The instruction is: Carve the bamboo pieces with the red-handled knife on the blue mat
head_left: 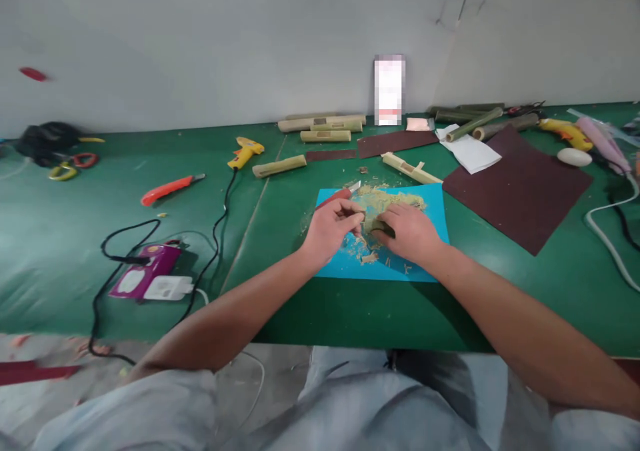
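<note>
Both my hands meet over a blue sheet (435, 204) on the green table (360, 311). My left hand (330, 228) is closed on a red-handled knife (345, 193) whose blade points up and right. My right hand (411, 231) is closed round a small dark green bamboo piece (381, 225), pressing it onto the sheet. A heap of pale shavings (387, 199) lies just beyond the hands, with more chips under them.
Bamboo sections (325, 126) lie along the back. A dark red sandpaper sheet (520, 188) sits at right, a yellow glue gun (245, 152) and orange cutter (167, 188) at left. A purple power strip (145, 271) with black cable (220, 218) lies near the front left edge.
</note>
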